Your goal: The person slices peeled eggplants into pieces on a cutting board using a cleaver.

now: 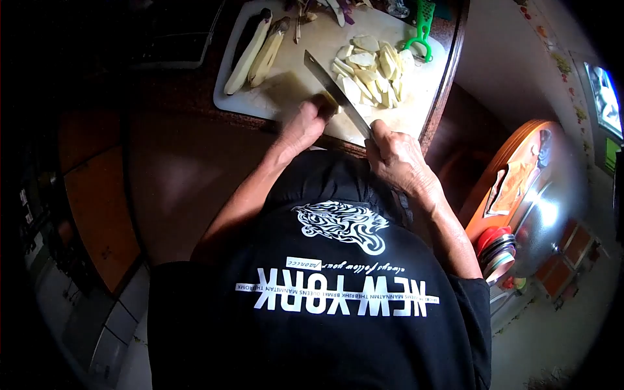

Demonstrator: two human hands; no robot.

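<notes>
My right hand (400,156) is closed round the handle of a long knife (338,94), whose blade points up and left over the white cutting board (286,104). My left hand (305,127) is closed at the board's near edge, beside the blade. It is slightly blurred, and what its fingers grip is mostly hidden. Beyond the knife lies a pile of pale cut slices (370,65). Two long peeled vegetables (250,58) with brown ends rest at the board's left side.
A green peeler (424,29) lies at the board's upper right. Purple peelings (338,12) are at its far edge. To the right stand an orange round-edged table (487,201) and stacked bowls (497,250).
</notes>
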